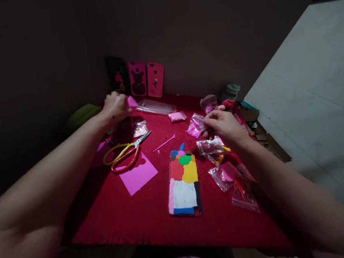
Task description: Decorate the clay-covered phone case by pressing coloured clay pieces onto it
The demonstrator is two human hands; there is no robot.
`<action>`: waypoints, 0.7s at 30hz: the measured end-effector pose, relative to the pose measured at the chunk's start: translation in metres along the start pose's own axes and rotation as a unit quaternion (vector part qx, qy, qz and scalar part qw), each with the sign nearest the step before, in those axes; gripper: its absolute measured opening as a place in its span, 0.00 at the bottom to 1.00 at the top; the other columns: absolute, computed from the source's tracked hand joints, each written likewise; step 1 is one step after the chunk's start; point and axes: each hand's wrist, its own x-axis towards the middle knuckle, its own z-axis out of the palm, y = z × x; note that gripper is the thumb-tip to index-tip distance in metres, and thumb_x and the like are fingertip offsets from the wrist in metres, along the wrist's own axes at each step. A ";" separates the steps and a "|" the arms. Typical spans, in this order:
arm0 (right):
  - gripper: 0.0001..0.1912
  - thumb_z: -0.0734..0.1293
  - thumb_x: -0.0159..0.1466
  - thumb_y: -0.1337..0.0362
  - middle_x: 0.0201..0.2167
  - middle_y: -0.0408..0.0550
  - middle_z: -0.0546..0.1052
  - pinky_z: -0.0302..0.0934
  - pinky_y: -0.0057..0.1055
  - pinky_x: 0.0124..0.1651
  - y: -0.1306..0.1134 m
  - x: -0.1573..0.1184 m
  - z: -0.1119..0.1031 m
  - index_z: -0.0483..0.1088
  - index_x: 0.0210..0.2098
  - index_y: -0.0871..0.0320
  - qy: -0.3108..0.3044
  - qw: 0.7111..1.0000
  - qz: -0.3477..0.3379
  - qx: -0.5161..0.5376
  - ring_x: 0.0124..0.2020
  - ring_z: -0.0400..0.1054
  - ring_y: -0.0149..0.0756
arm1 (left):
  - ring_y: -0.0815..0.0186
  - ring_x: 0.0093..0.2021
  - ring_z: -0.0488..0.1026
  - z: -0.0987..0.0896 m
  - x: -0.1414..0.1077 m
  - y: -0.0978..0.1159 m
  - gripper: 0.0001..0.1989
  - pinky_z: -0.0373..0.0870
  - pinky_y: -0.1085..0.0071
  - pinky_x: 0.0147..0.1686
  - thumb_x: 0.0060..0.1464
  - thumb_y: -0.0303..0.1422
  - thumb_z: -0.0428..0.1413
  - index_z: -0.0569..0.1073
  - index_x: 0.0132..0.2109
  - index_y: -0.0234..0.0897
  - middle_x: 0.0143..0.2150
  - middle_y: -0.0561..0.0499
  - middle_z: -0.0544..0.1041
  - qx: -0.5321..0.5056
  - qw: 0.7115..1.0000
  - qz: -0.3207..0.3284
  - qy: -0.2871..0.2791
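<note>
At the back left, my left hand (115,105) is closed round a bright pink piece (131,102); whether it is paper or a packet I cannot tell. My right hand (220,123) pinches the edge of a clear plastic bag (196,125) with pink material inside, over on the right. Between my arms lies a phone case (184,185) covered in patches of red, yellow, white, green, blue, pink and black. A thin pink stick tool (164,143) rests beyond it. Scissors (129,154) with red and yellow handles lie partly over a pink paper sheet (140,176).
Several small plastic bags (244,194) lie along the right side of the red cloth (126,226). Pink phone cases (155,80) lean against the back wall beside a dark one (118,75). A clear case (156,106) and a pink packet (177,117) lie near the back.
</note>
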 end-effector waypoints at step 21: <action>0.07 0.65 0.61 0.71 0.15 0.45 0.73 0.63 0.21 0.18 0.001 -0.015 0.021 0.63 0.28 0.60 -0.072 0.995 0.006 0.063 0.16 0.70 0.30 | 0.70 0.30 0.69 0.067 -0.103 0.084 0.22 0.65 0.74 0.27 0.45 0.37 0.64 0.68 0.45 0.34 0.33 0.52 0.73 -0.284 0.945 -0.021 -0.160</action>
